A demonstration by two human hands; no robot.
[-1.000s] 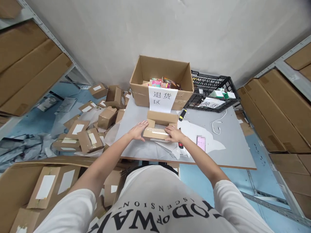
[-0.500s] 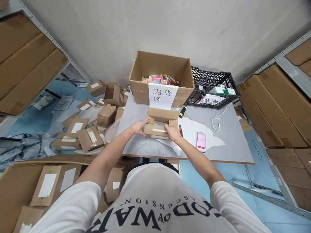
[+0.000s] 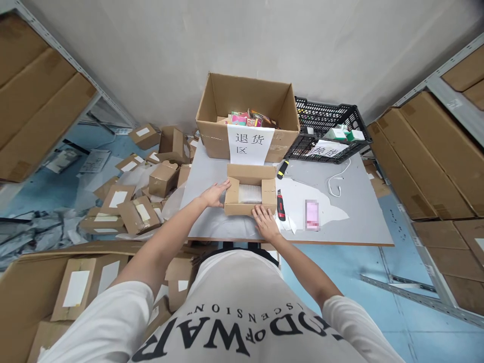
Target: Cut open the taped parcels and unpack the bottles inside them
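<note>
One small open carton (image 3: 242,209) on grey table (image 3: 363,212); pale contents (image 3: 250,193), possibly bubble wrap. Our left hand (image 3: 215,194), unclenched, against carton's left side; our right hand (image 3: 266,223), outspread, on its near wall.

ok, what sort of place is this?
Probably a returns station in a stockroom or warehouse: a sign on the big open carton reads 退货区 (returns area), labelled parcels lie heaped beside the table, and metal shelving with large cartons stands on both sides.
</note>
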